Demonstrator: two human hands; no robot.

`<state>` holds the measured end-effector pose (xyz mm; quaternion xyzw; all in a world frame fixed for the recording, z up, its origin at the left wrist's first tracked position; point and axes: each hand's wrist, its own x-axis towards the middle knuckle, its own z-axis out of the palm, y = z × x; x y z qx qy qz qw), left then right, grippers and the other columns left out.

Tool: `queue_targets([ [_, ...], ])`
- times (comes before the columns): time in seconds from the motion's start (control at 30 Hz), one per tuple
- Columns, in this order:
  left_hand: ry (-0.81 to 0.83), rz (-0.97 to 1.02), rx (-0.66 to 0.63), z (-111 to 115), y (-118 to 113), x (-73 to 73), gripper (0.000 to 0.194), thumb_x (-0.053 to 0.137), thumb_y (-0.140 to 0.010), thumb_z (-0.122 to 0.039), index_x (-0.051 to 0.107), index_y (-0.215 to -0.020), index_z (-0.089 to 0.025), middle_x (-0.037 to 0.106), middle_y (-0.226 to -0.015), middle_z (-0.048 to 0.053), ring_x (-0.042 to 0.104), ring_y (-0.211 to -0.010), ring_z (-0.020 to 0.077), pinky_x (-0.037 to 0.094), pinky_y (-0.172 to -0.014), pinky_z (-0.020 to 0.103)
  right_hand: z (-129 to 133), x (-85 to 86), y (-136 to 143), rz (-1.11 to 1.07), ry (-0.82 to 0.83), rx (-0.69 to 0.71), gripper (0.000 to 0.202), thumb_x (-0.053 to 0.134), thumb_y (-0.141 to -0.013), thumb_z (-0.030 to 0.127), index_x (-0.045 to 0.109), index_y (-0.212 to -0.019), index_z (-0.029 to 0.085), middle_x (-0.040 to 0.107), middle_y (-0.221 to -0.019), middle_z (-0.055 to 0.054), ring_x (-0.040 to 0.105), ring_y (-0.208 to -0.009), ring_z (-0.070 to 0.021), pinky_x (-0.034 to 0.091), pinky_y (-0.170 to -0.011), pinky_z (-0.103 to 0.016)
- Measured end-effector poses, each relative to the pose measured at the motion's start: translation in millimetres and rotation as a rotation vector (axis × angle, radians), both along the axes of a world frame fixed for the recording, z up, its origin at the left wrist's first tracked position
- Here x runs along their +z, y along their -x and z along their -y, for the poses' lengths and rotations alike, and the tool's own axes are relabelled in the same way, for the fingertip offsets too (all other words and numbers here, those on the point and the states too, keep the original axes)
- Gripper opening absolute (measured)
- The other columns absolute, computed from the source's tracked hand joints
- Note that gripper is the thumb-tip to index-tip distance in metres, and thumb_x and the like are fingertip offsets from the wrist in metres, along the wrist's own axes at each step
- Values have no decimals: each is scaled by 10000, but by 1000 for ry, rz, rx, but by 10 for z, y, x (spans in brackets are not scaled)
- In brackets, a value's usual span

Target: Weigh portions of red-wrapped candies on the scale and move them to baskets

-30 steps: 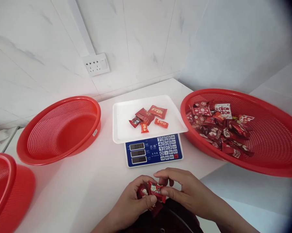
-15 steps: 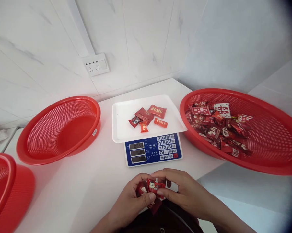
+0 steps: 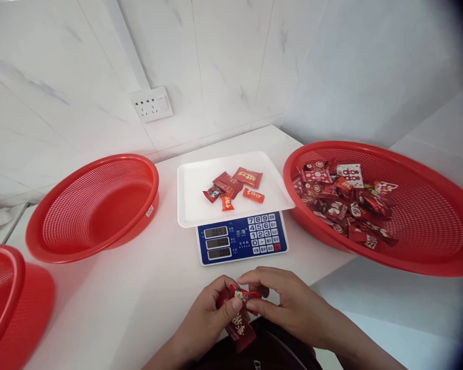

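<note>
My left hand (image 3: pixel 211 313) is closed on red wrapped candies; a dark red packet with gold characters (image 3: pixel 239 329) hangs out below its thumb. My right hand (image 3: pixel 279 298) pinches the right end of a bright red candy with a cartoon figure (image 3: pixel 243 295), which both hands touch. Just beyond them stands a blue and white scale (image 3: pixel 242 239), its top display reading about 0.053. On its white tray (image 3: pixel 192 205) lie several red candies (image 3: pixel 228 184). To the right, a red basket (image 3: pixel 420 262) holds a pile of red candies (image 3: pixel 337 208).
A red perforated basket (image 3: pixel 92 205) with nothing visible inside stands left of the scale. Another red basket (image 3: pixel 19 303) is cut off at the lower left. Behind the white table (image 3: pixel 139 303) is a marbled wall with a socket (image 3: pixel 152 104).
The cartoon candy has tilted between my hands. The dark red packet now shows more of its gold lettering beneath my left thumb. The tray's candies have not moved.
</note>
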<state>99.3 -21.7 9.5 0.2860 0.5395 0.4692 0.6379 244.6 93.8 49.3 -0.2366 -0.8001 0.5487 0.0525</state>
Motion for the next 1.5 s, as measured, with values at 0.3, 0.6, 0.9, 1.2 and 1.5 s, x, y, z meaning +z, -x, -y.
queue_targets([
  [0.3, 26, -44, 43, 5, 10, -59, 376, 588, -768, -515, 509, -752, -148, 564, -644, 0, 508, -552, 91, 388, -513, 202, 2, 18, 16, -11, 0, -17, 157, 555, -821, 251, 656, -940, 245, 665, -875, 6, 578, -781, -128, 449, -725, -238],
  [0.6, 3, -169, 98, 14, 35, -14, 384, 536, -805, -513, 542, -667, -155, 561, -633, 1, 477, -569, 99, 367, -555, 213, 1, 15, 45, -32, 82, -32, 144, 525, -842, 276, 650, -895, 229, 657, -816, 9, 580, -745, -120, 449, -686, -228],
  [0.9, -21, -118, 199, 27, 170, 13, 352, 515, -831, -491, 532, -710, -161, 575, -644, -9, 451, -495, 72, 336, -483, 202, -387, -21, 134, -70, -333, -284, 205, 474, -861, 305, 599, -1002, 224, 651, -991, -48, 595, -908, -182, 476, -792, -333],
  [1.2, 9, -96, 225, 34, 117, 49, 366, 530, -814, -508, 528, -698, -161, 575, -635, -18, 455, -482, 65, 332, -475, 193, -1096, -106, 582, 161, -883, -410, 297, 461, -851, 286, 604, -1095, 193, 662, -1045, -109, 577, -986, -301, 453, -810, -472],
  [1.5, -25, -136, 251, -25, 179, 79, 346, 523, -826, -485, 530, -690, -166, 579, -645, -21, 470, -499, 67, 358, -486, 197, -799, -33, 401, -203, -294, -590, 311, 428, -798, 216, 518, -1094, 237, 539, -976, -67, 561, -913, -204, 458, -798, -375],
])
